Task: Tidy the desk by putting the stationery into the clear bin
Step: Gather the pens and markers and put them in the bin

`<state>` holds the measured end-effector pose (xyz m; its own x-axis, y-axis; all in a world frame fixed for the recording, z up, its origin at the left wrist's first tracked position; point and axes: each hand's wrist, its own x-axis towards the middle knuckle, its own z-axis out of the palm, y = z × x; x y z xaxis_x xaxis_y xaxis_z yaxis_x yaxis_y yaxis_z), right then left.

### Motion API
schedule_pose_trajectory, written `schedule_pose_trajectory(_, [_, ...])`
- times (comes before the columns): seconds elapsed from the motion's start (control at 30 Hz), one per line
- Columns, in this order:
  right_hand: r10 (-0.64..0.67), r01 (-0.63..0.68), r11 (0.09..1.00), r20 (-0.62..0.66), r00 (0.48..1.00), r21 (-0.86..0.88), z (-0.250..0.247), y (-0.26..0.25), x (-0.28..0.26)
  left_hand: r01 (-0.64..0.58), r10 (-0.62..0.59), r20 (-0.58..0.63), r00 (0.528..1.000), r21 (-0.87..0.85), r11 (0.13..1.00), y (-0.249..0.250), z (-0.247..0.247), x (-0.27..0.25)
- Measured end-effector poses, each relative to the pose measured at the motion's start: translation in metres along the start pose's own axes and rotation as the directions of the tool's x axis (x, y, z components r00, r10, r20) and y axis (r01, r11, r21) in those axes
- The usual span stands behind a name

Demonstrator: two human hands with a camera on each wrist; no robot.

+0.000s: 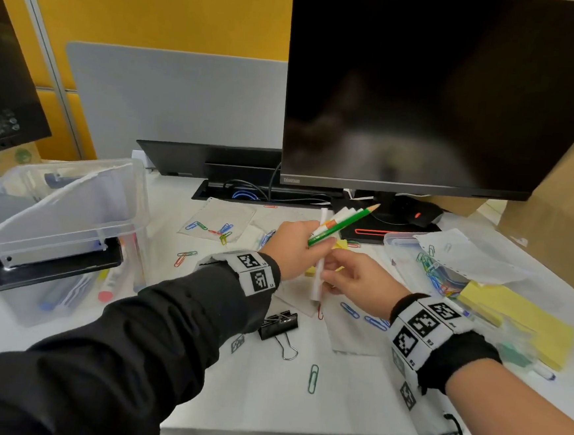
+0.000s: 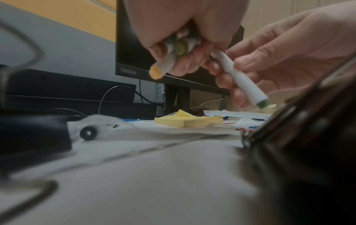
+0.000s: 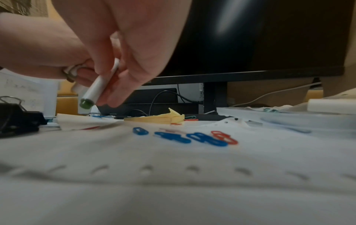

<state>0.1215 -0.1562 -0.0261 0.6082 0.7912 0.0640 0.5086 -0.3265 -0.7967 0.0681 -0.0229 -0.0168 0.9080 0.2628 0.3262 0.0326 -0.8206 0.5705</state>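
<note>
Nearest me on the white desk [image 1: 350, 404] lies a black binder clip [image 1: 279, 325]. Above it, my right hand [image 1: 359, 281] pinches a white marker [image 1: 317, 281], while my left hand [image 1: 293, 248] grips a bundle of markers and a green pencil [image 1: 343, 223]. Far left stands the clear bin [image 1: 74, 200], some pens inside.

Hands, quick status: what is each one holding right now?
Left hand: closed, gripping a bundle of markers with a green pencil.
Right hand: closed, pinching a white marker with a green end.

Bin [image 1: 74, 193] left of monitor [image 1: 426, 91]; binder clip [image 1: 279, 325] nearer.
</note>
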Motion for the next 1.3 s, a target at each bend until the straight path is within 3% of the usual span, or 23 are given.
schedule_pose_trajectory(0.07, [-0.037, 0.029, 0.990, -0.055, 0.998, -0.141, -0.002, 0.003, -0.003, 0.034, -0.032, -0.039, 0.999, 0.063, 0.997, -0.002, -0.001, 0.001])
schedule_pose_trajectory(0.17, [-0.006, -0.042, 0.967, -0.186, 0.983, -0.250, -0.012, 0.010, -0.009, 0.069, -0.064, -0.069, 0.996, 0.076, 0.995, -0.002, -0.004, -0.002])
schedule_pose_trajectory(0.33, [0.098, -0.313, 0.879, -0.507, 0.857, -0.360, -0.046, 0.029, -0.029, 0.081, -0.070, -0.077, 0.995, 0.148, 0.986, -0.003, -0.008, -0.012])
schedule_pose_trajectory(0.53, [0.309, -0.533, 0.699, -0.472, 0.826, -0.476, -0.081, 0.049, -0.046, 0.131, -0.106, -0.197, 0.975, 0.121, 0.984, -0.009, -0.016, -0.017])
schedule_pose_trajectory(0.8, [0.457, -0.602, 0.470, -0.406, 0.792, -0.645, -0.093, 0.049, -0.046, 0.177, -0.161, -0.123, 0.979, 0.128, 0.976, -0.005, -0.018, -0.023])
schedule_pose_trajectory(0.97, [0.391, -0.579, 0.552, -0.427, 0.816, -0.601, -0.086, 0.055, -0.039, 0.156, -0.142, -0.110, 0.984, 0.132, 0.979, -0.008, -0.015, -0.021])
schedule_pose_trajectory(1.13, [0.244, -0.492, 0.704, -0.476, 0.845, -0.512, -0.085, 0.050, -0.026, 0.138, -0.121, -0.119, 0.985, 0.144, 0.980, -0.011, -0.013, -0.019])
schedule_pose_trajectory(1.23, [0.052, -0.299, 0.874, -0.536, 0.842, -0.384, -0.085, 0.025, -0.019, 0.085, -0.071, -0.120, 0.990, 0.114, 0.990, -0.010, -0.015, -0.020])
schedule_pose_trajectory(1.3, [-0.047, -0.144, 0.949, -0.579, 0.814, -0.280, -0.085, 0.002, -0.018, 0.040, -0.030, -0.132, 0.991, 0.072, 0.997, -0.006, -0.019, -0.023])
